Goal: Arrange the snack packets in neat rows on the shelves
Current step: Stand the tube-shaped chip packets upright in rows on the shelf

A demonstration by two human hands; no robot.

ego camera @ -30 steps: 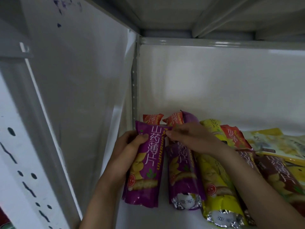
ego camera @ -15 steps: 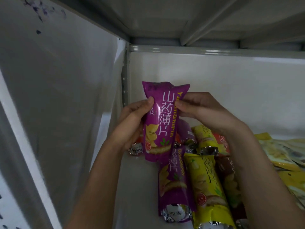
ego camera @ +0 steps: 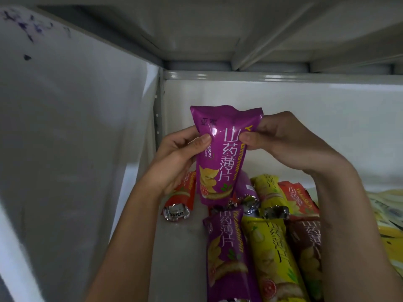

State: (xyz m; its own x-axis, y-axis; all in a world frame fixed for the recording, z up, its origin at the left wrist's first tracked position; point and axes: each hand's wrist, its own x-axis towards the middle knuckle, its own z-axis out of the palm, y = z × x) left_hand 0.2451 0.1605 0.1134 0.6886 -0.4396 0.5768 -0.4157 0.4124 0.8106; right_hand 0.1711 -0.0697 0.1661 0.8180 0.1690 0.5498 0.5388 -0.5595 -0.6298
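Grey shelf (ego camera: 181,253) bears orange packet (ego camera: 182,199), purple (ego camera: 226,253), yellow (ego camera: 274,258) packets side by side.

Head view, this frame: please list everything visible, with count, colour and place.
Held packet: one, purple, upright in the air above the shelf, between both hands.
Purple packets: two lying on the shelf, one in front, one partly hidden behind the held packet.
Yellow packets: two in the row, front and back.
Red packets: one at left, one at back right.
Brown packet: one, right of the front yellow one.
Yellow bags: several, far right, count unclear.
Shelf: white-grey floor, side wall, back wall, another shelf overhead.
Left hand: fingers grip the held packet's left edge.
Right hand: fingers pinch its right edge.
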